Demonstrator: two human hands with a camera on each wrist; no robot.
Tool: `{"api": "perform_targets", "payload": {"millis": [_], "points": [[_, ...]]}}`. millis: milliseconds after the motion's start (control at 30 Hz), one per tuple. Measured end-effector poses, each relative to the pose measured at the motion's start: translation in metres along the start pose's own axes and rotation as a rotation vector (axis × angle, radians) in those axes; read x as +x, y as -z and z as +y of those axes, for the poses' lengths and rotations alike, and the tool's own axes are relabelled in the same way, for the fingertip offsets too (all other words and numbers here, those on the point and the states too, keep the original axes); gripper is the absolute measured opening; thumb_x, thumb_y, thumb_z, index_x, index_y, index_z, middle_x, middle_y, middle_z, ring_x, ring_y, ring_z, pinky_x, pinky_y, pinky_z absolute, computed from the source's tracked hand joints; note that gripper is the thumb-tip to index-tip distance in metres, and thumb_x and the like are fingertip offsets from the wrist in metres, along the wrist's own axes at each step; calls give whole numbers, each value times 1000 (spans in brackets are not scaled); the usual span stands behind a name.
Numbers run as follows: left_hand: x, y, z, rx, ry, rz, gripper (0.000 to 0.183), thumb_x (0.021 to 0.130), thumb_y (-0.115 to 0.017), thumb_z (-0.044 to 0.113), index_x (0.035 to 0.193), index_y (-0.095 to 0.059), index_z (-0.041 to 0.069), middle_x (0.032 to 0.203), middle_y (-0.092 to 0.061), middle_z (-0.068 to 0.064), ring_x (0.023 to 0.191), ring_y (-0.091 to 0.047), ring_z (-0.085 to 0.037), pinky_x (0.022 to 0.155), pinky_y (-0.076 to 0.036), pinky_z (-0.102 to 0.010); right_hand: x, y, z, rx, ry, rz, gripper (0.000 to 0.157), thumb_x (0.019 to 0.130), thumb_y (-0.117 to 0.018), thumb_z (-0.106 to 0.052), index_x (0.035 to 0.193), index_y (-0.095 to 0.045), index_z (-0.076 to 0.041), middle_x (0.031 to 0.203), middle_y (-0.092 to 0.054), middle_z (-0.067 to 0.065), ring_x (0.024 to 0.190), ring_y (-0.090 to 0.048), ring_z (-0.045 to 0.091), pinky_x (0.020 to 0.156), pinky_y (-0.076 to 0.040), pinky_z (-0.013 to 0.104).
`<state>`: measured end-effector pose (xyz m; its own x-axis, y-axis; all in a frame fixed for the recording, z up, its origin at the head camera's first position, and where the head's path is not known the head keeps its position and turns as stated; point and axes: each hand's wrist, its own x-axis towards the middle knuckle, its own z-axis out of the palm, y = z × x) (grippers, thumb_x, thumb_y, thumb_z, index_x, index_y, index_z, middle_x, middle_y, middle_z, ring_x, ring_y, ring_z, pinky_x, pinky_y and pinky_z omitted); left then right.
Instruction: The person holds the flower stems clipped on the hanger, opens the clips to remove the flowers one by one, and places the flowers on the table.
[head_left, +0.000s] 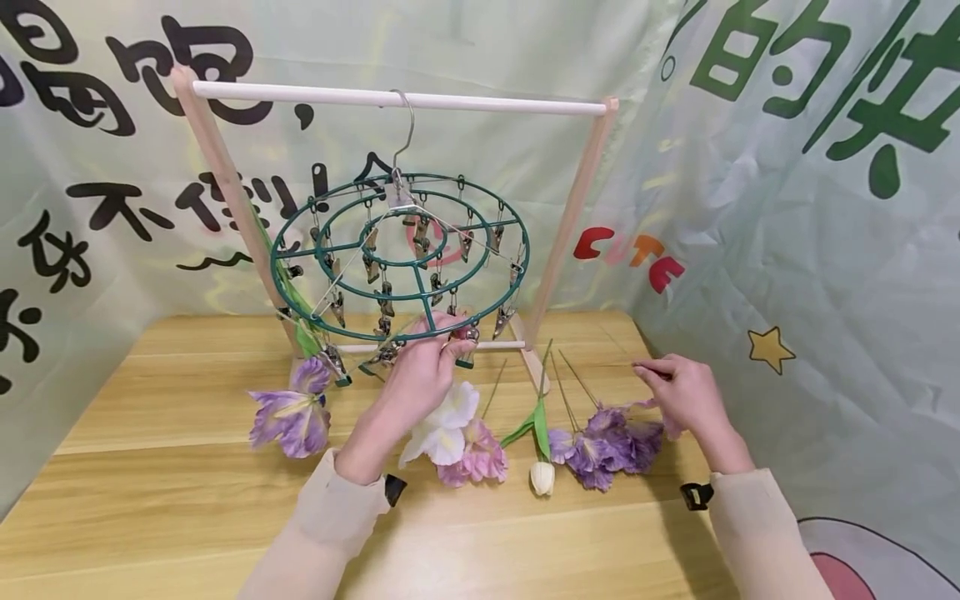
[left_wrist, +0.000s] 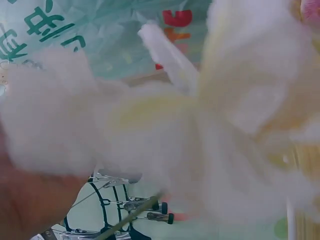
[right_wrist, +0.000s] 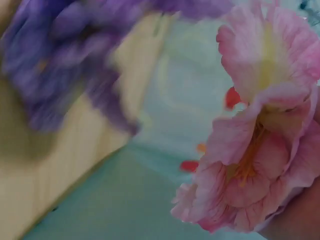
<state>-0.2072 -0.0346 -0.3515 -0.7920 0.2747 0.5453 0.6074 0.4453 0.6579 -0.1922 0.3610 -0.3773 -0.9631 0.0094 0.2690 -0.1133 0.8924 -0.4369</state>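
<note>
The green round hanger [head_left: 424, 296] hangs by its metal hook [head_left: 410, 125] from the white rod [head_left: 495, 102] of a wooden rack [head_left: 576, 208], with small metal clips dangling from its rings. At the front rim of the hanger, the left hand [head_left: 427, 371] is closed up at the fingertips, pinching one clip [head_left: 470, 333].

Well to the right of the hanger, the right hand [head_left: 686, 396] has thumb and fingers brought together on the thin stem of a pink flower [right_wrist: 265, 150], whose petals droop beneath the palm (the right wrist view shows its orange centre clearly).

Below the hanger's left front edge, a large purple flower [head_left: 300, 417] dangles head down beside a clip. Under its front rim, behind the left forearm, is a white flower [head_left: 446, 425]; I cannot tell whether it hangs or lies there. Another pink blossom [head_left: 480, 454] is just beside it. In front of the hanger and to its right, a white tulip [head_left: 542, 479] and a bunch of purple blooms [head_left: 607, 446] lie on the counter [head_left: 570, 550], their stems pointing back. Behind the hanger spreads a pale printed curtain [head_left: 847, 417].
</note>
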Motion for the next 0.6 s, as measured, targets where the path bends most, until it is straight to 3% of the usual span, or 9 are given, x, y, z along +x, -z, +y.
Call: {"api": "perform_targets", "payload": {"millis": [100,200,333,433,600], "points": [[-1,-1,-1,-17,10,0,24,103,-63,20,123,-71,8,124,-64,-10,116,-60,-30,99,-55,-48,5,-3,20,58,-129,-90,40,107,-61,-31,131,-70,-1,75,-69,15,40,-56,25,46,-53,43],[-3,-2,-1,-39,16,9,19,102,-66,21,117,-72,11,120,-64,-7,117,-59,-28,98,-54,-48,11,-14,38,132,-208,-138,42,107,-61,-30,134,-68,1,53,-61,12,35,-53,24,37,-49,41],[-3,-4,-1,-74,12,33,18,99,-72,20,115,-72,11,119,-64,-8,121,-59,-30,104,-51,-51,16,-31,57,171,-268,-200,44,106,-60,-29,136,-65,3,47,-54,7,31,-46,16,33,-46,39],[-3,-6,-1,-92,17,48,21,96,-75,18,115,-72,10,120,-65,-8,124,-59,-31,108,-49,-51,18,-41,67,100,-249,-238,40,104,-62,-26,131,-69,3,56,-61,5,34,-46,14,41,-49,37],[-6,-8,-1,-71,29,50,28,96,-76,19,122,-72,9,120,-67,-8,129,-58,-32,112,-46,-51,18,-52,75,-22,-197,-285,24,99,-66,-21,108,-78,-2,88,-75,13,53,-59,18,58,-53,37]]}}
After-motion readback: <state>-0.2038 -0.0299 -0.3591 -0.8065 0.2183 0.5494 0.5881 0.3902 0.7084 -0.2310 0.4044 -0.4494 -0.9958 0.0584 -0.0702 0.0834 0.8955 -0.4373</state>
